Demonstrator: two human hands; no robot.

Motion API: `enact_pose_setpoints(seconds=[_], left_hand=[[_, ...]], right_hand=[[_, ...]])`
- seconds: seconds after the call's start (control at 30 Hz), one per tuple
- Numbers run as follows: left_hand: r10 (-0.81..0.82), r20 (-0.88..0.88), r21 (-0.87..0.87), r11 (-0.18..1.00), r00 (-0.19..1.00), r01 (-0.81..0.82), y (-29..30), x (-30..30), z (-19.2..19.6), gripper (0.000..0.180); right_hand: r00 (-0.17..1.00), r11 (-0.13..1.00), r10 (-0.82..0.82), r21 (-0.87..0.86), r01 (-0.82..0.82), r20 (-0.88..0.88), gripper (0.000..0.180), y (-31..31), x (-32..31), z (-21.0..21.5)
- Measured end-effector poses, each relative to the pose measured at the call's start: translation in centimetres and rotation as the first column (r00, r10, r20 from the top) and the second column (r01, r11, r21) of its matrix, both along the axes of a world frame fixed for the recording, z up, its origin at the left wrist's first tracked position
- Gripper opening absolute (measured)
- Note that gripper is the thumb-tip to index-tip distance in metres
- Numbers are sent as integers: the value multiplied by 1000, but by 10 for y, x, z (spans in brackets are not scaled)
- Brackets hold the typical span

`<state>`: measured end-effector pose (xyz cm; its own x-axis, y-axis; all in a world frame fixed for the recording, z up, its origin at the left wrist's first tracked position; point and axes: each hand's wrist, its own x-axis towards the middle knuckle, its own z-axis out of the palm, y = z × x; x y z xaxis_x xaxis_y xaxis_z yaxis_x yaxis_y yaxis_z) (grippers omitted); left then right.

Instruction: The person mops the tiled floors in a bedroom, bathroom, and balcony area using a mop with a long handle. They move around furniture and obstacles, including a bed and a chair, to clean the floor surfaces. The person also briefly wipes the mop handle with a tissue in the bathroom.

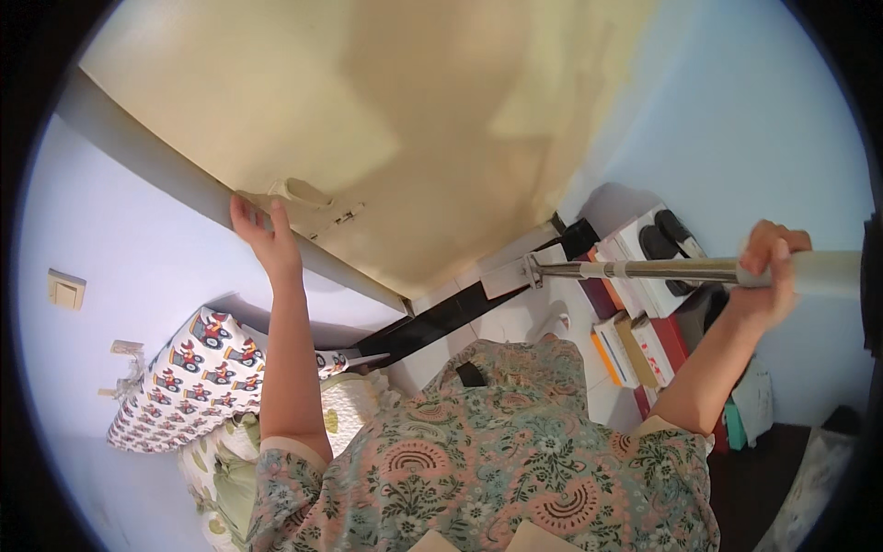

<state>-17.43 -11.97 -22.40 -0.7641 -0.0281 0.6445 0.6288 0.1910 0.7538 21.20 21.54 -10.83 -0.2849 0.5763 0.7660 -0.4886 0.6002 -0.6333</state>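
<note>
Cream door (386,120) fills the top of the view, its edge running diagonally down toward the floor, with a pale handle (299,191) near the left hand. Pale blue walls either side; a beige switch plate (66,291) sits square on the left wall. Lower left, bedding printed with little red and black figures (189,377) is heaped up. On the right, a row of upright boxes and books (635,331) in white, dark red and orange lines the floor by the wall, a white box with black shapes on top. The metal pole (644,270) runs level from the right edge to a flat white head (510,273) down at the black skirting. Right hand (771,271), its grip curled tight around the pole's pale sleeve. Left hand (265,235) up at the door edge, fingers spread and pressed flat, grip clasping nothing.
</note>
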Motion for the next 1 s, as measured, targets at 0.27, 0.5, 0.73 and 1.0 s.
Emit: enact_pose_setpoints(seconds=[0.27, 0.5, 0.73, 1.0], left_hand=[[-156, 258, 68, 987, 953, 144, -11, -36, 4, 60], [-329, 240, 246, 931, 913, 271, -14, -28, -1, 55], [-332, 220, 67, 943, 917, 325, -42, 27, -6, 51], [-359, 93, -29, 931, 929, 363, -39, 134, -19, 55]], right_hand=[[945, 944, -327, 42, 328, -28, 16, -74, 65, 14], [733, 735, -678, -85, 673, -58, 18, -123, 138, 22], [742, 768, -632, -54, 638, -225, 16, -161, 187, 20], [511, 530, -844, -108, 841, -166, 16, -176, 252, 12]])
